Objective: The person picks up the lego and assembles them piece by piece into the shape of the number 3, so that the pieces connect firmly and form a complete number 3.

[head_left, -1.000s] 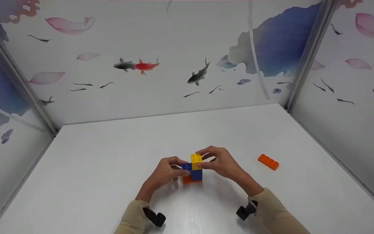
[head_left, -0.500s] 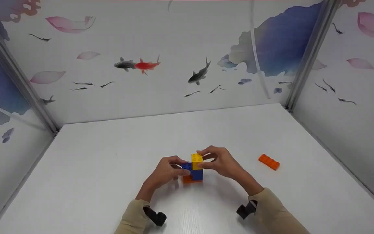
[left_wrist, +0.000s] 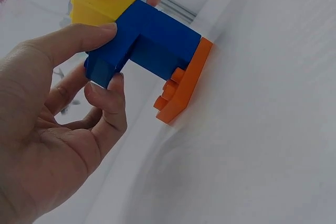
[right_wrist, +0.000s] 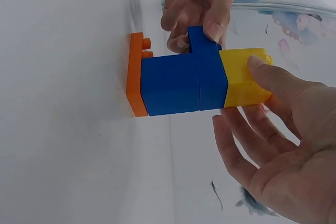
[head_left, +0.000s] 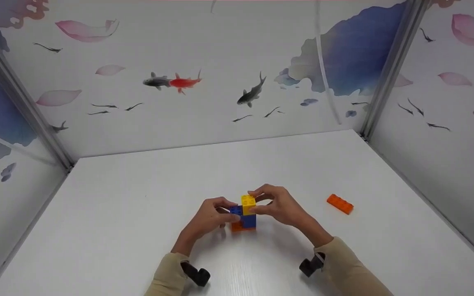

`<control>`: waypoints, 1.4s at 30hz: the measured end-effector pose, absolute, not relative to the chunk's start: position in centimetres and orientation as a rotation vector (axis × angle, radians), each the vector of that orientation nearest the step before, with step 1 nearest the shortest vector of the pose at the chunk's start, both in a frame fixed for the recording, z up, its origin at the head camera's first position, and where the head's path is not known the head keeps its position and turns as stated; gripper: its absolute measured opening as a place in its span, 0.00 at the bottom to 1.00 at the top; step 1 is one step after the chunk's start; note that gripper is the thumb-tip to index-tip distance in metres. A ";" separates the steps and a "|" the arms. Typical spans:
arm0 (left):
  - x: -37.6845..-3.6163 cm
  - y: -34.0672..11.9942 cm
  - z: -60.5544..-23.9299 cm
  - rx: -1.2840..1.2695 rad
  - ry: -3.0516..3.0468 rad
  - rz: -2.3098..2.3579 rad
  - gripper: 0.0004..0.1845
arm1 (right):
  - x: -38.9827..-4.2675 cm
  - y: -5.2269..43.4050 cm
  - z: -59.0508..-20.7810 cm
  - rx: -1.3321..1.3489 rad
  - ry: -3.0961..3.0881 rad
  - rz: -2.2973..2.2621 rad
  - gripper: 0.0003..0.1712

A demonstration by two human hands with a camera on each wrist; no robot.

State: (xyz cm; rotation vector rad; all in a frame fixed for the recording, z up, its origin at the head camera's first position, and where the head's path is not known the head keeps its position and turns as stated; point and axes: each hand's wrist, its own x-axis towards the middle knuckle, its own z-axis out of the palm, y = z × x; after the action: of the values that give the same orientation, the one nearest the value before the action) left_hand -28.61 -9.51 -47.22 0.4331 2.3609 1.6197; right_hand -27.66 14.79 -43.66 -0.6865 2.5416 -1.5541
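Observation:
A small block tower stands on the table between both hands. Its base is an orange flat plate (left_wrist: 186,85) with studs showing on one side. On that plate sits a blue block (right_wrist: 170,85), topped by a second, longer blue block (right_wrist: 210,72) that juts out toward the left hand. A yellow block (right_wrist: 244,77) forms the top, over the end away from the overhang. My left hand (head_left: 210,216) pinches the overhanging end of the upper blue block between thumb and fingers. With thumb and fingers, my right hand (head_left: 280,205) grips the yellow block.
Another orange plate (head_left: 340,204) lies on the white table (head_left: 138,230), to the right of the right hand. Printed walls (head_left: 204,119) with fish and petals enclose the table at the back and both sides.

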 end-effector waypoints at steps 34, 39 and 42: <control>-28.9 -11.5 -48.4 0.632 2.316 1.557 0.24 | -27.6 14.7 -43.6 -0.647 2.559 -1.524 0.16; -28.9 -11.6 -48.5 0.611 2.296 1.571 0.24 | -27.5 14.5 -43.5 -0.618 2.561 -1.507 0.18; -28.8 -11.6 -48.5 0.618 2.293 1.575 0.23 | -27.4 14.6 -43.3 -0.635 2.564 -1.490 0.21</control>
State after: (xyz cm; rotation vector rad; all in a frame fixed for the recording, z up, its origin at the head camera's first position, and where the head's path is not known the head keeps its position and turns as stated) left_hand -28.80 -11.55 -48.47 0.6184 2.2929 1.5745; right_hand -27.36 14.56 -43.27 -0.6350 2.5636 -1.4897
